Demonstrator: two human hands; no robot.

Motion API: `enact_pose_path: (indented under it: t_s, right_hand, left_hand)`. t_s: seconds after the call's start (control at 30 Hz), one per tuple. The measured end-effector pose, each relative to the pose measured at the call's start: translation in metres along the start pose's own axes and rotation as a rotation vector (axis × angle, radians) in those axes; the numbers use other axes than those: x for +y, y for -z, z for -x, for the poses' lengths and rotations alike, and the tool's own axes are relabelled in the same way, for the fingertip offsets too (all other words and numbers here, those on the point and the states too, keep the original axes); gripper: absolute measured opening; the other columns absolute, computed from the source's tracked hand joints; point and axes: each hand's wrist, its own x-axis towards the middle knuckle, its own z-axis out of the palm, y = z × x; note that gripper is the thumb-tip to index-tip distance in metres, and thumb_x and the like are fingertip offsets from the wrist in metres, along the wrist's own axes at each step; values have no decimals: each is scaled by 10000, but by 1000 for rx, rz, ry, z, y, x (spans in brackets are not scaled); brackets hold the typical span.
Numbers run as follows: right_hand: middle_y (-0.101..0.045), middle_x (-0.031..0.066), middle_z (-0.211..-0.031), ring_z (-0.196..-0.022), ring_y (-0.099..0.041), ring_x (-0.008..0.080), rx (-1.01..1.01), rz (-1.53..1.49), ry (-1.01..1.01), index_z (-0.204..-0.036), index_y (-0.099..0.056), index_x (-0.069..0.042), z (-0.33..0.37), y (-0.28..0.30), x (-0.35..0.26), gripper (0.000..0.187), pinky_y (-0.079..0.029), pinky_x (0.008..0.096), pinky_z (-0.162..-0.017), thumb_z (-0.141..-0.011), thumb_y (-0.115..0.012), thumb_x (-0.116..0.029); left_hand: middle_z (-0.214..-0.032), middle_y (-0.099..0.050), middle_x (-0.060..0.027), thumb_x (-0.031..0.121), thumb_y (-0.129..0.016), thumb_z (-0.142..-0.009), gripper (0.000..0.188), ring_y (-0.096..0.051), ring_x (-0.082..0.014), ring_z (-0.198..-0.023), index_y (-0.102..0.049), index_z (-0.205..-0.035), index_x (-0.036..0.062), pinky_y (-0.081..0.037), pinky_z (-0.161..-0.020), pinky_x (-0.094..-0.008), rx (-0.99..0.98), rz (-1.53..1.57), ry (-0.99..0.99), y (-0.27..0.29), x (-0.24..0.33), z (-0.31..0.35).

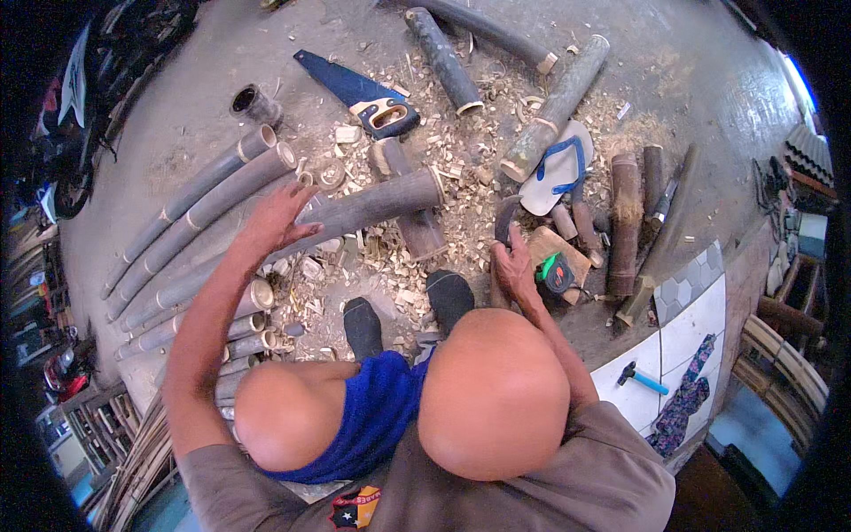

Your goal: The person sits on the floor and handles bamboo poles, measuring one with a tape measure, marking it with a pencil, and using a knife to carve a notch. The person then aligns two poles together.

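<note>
My left hand (280,218) is over a long grey-brown bamboo pole (372,202), fingers apart; whether it touches the pole is hard to tell. The pole's cut end rests across a shorter bamboo piece (424,232) lying on the floor. My right hand (514,268) is closed round a knife with a dark curved blade (506,218), its tip pointing away from me. Part of what looks like a brown handle shows below the fingers. Right beside that hand, a green-and-black tape measure (555,273) sits on a wooden block (562,245).
More bamboo poles (206,197) lie at the left. A handsaw (359,96) rests beyond wood chips (470,177). A flip-flop (558,168) lies beside a thick bamboo length (560,111). A blue-handled hammer (642,379) lies on white tiles at the right. My socked feet (450,297) are between.
</note>
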Motion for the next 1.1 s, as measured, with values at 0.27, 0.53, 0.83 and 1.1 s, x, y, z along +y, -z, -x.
enact_pose_path:
  t_s: [0.27,0.53,0.83,1.1]
  right_hand:
    - [-687,314,-951,-871,-685,459,-50,62,12,-1586,-385,-141,-11,-8,-46,599,-529,513,-812,-1059,-469,-414]
    - [-668,269,-825,-776,-691,405,-35,192,128,-1575,-418,-172,-10,-3,-64,527,-526,486,-739,-1091,-459,-375]
    - [-682,315,-842,-803,-683,502,4,234,217,-1534,-470,-209,-31,-22,-69,494,-526,582,-729,-1078,-459,-397]
    - [-684,286,-790,-739,-690,485,-35,388,244,-1522,-492,-208,-34,-24,-78,489,-535,590,-668,-1071,-479,-399]
  left_hand:
    - [-1366,-587,-196,428,-844,-776,873,-583,-401,-1249,-453,-1486,103,-508,-1011,-503,-89,25,-187,21,106,-77]
    - [-1312,-590,-165,420,-911,-682,1018,-588,-352,-1212,-411,-1503,85,-501,-957,-512,207,72,-58,-86,148,-150]
    - [-1347,-607,-172,685,-751,-739,1001,-599,-367,-1209,-460,-1491,91,-470,-991,-519,258,208,-46,-86,156,-160]
    - [-1348,-621,-189,788,-678,-763,1033,-608,-381,-1203,-472,-1492,85,-471,-980,-525,215,289,-16,-78,155,-158]
